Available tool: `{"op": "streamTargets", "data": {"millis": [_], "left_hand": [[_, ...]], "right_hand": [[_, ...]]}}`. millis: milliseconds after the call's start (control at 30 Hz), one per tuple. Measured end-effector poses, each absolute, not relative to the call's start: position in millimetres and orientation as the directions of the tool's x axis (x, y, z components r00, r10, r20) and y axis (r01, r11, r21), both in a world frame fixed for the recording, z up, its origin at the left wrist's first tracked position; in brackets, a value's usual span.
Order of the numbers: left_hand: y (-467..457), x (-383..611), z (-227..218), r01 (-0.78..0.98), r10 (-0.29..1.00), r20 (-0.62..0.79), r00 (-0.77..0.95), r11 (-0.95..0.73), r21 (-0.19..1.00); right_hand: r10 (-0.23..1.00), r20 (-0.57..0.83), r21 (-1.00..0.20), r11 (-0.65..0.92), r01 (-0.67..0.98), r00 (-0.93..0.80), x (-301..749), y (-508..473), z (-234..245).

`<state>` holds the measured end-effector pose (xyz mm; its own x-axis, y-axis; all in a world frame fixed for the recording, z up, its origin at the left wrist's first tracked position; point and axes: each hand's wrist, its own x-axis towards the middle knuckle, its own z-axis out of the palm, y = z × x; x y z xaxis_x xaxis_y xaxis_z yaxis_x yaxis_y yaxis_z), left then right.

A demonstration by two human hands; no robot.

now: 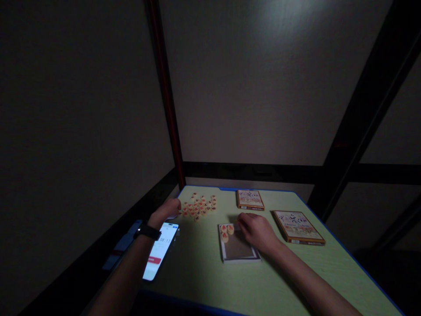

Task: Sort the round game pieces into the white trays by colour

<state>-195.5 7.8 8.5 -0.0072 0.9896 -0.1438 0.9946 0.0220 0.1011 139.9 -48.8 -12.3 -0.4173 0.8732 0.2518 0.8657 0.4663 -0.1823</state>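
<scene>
Round wooden Chinese chess pieces (199,206) with red and dark characters lie in a loose cluster on the table's far left. At the cluster's left edge is my left hand (170,208), its fingers curled down by the nearest pieces; what they hold, if anything, is hidden. A shallow open box tray (224,256) sits in front of me, with 3 pieces (226,231) in its far left corner. Over the tray's far right corner, my right hand (258,228) is closed, fingertips pinched together and pointing down. I cannot make out what is between them.
A lit smartphone (161,250) showing a timer lies at the left, partly behind my left forearm. Two printed flat boxes, one at the back (250,199) and one at the right (297,226), rest on the pale green table (204,281). Walls rise behind and left.
</scene>
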Motion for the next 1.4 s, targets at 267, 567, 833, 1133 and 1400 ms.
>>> {"op": "streamTargets", "data": {"millis": [267,567,833,1133,1400], "left_hand": [[10.1,-193.8,8.2,0.993,0.984,-0.176,-0.001,0.021,0.115],[12.7,-196.5,14.0,0.996,0.983,-0.179,0.036,-0.019,0.092],[51.2,-184.5,14.6,0.990,0.991,-0.048,0.129,-0.125,0.068],[66.5,-152.1,4.7,0.968,0.966,-0.066,0.250,-0.250,0.015],[61.7,-142.3,8.9,0.956,0.954,-0.068,0.292,-0.292,0.005]], "right_hand": [[0.873,0.234,-0.194,0.473,0.859,-0.428,139.2,-49.7,-10.2],[0.866,0.257,-0.177,0.479,0.860,-0.429,140.3,-47.5,-14.8],[0.881,0.238,-0.196,0.457,0.868,-0.410,142.1,-46.3,-13.0],[0.882,0.238,-0.194,0.454,0.869,-0.408,144.4,-44.5,-16.9],[0.879,0.236,-0.165,0.456,0.875,-0.414,143.5,-44.2,-17.1]]}}
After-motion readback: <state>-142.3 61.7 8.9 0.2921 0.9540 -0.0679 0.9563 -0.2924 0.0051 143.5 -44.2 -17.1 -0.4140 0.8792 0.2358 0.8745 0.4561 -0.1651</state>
